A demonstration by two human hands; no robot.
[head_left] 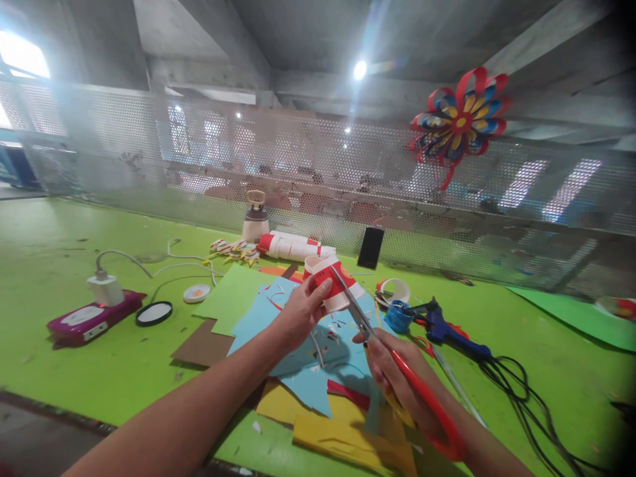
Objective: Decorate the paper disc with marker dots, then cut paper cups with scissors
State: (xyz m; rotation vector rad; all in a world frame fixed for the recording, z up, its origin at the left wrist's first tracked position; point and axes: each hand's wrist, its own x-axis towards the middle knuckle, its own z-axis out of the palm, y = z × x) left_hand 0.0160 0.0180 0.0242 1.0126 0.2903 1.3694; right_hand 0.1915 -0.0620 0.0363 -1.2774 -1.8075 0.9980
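My left hand (pixel 301 310) grips a curled red and white paper strip (pixel 332 283) above a heap of coloured paper sheets (pixel 298 344). My right hand (pixel 392 374) holds red-handled scissors (pixel 397 358). Their metal blades point up and left and touch the strip's right edge. Blue, yellow, green and brown sheets lie under both hands on the green table (pixel 74 371).
A blue glue gun (pixel 447 330) with a black cable lies at the right. A tape roll (pixel 393 291), a white and red paper roll (pixel 293 246), a black phone (pixel 370 248) and a purple power strip (pixel 94 317) stand around. A paper flower (pixel 460 119) hangs on the mesh wall.
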